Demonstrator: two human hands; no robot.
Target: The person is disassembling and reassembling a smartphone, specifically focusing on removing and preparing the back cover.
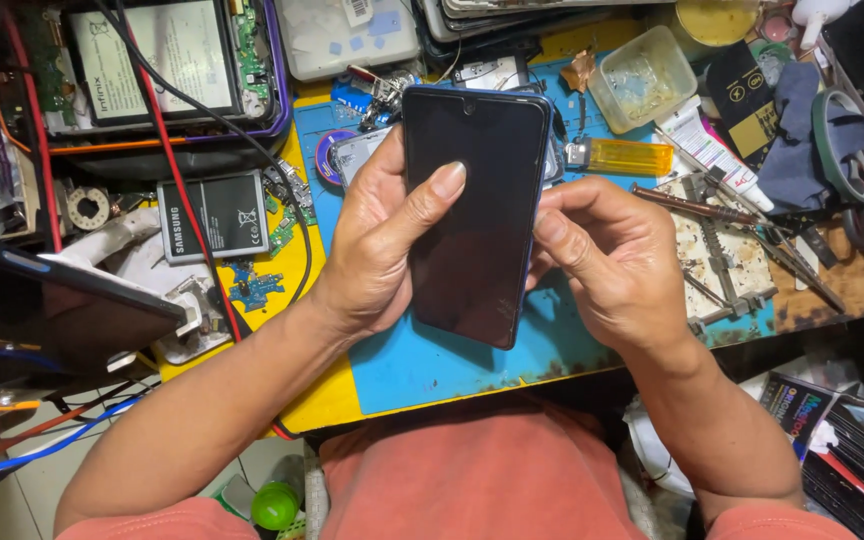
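Over the blue mat (432, 365), I've got the dark phone (472, 215) up in both hands: left hand (382, 240) wraps its edge, thumb on glass; right hand (607, 260) pinches the opp. side. Screen looks seated, unlit; yellow lighter (627, 157) beyond the phone.

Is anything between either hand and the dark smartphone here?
Nothing visible. The left hand grips the smartphone directly, thumb across its screen; the right hand touches its right edge.

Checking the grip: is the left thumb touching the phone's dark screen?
Touching. The head view shows the left hand wrapped around the phone, its thumb lying flat on the dark glass with no gap.
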